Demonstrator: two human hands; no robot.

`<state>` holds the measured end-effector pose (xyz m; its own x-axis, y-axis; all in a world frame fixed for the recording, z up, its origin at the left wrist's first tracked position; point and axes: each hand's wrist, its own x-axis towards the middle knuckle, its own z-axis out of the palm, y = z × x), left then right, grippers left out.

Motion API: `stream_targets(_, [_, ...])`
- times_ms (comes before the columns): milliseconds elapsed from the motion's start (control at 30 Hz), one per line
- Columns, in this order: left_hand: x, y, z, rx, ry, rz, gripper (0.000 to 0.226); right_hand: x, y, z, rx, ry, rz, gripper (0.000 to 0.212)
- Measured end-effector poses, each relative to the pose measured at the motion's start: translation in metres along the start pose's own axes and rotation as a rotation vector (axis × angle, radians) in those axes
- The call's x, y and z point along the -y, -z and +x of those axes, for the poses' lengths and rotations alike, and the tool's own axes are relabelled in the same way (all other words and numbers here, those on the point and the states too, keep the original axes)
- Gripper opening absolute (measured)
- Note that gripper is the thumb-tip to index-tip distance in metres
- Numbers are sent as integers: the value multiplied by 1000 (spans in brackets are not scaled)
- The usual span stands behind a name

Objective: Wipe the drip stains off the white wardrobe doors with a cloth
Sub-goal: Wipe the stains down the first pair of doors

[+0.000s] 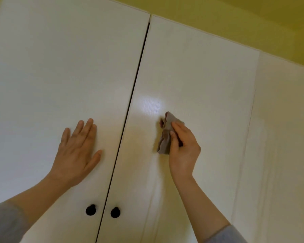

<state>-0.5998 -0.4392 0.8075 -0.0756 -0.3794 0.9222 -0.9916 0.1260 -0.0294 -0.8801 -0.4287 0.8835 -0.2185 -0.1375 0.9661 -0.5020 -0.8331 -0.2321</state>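
Observation:
Two white wardrobe doors fill the view, split by a dark vertical gap. My left hand (77,151) lies flat with straight fingers against the left door (60,67). My right hand (182,149) grips a crumpled grey-brown cloth (165,135) and holds it against the right door (200,76), just below a bright reflection. Faint vertical drip streaks (154,193) run down the right door under the cloth.
Two round black knobs (91,209) (115,212) sit low on either side of the gap. A further white panel (284,137) adjoins on the right. A yellow wall (235,18) rises above the wardrobe top.

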Motion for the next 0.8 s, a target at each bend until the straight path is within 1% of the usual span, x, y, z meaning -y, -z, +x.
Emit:
stream_targets(100, [13,-5,-3,21,-35,70,74,7,-34,22,63,128,-82,28])
stream_targets(167, [13,-8,-2,-6,-32,83,74,4,-56,29,138,228,-147,29])
stream_targets(233, [10,-10,-1,-52,-22,85,75,-3,-75,25,176,304,-228,34])
stream_targets(333, [11,-15,-1,-98,-26,77,75,-13,-89,7,133,355,-291,43])
stream_targets(400, [14,-20,0,-123,-29,86,75,-16,-95,-7,110,396,-267,42])
stream_targets(500, [15,-24,1,-150,-34,91,75,-23,-99,-36,145,469,-249,38])
stream_targets(600, [16,-24,2,-159,-50,111,76,-27,-95,-60,178,503,-249,33])
stream_targets(700, [17,-25,1,-156,-51,112,76,-20,-88,-61,172,531,-302,30])
stream_targets(800, [18,-25,1,-156,-48,112,76,-5,-86,-50,154,482,-282,25])
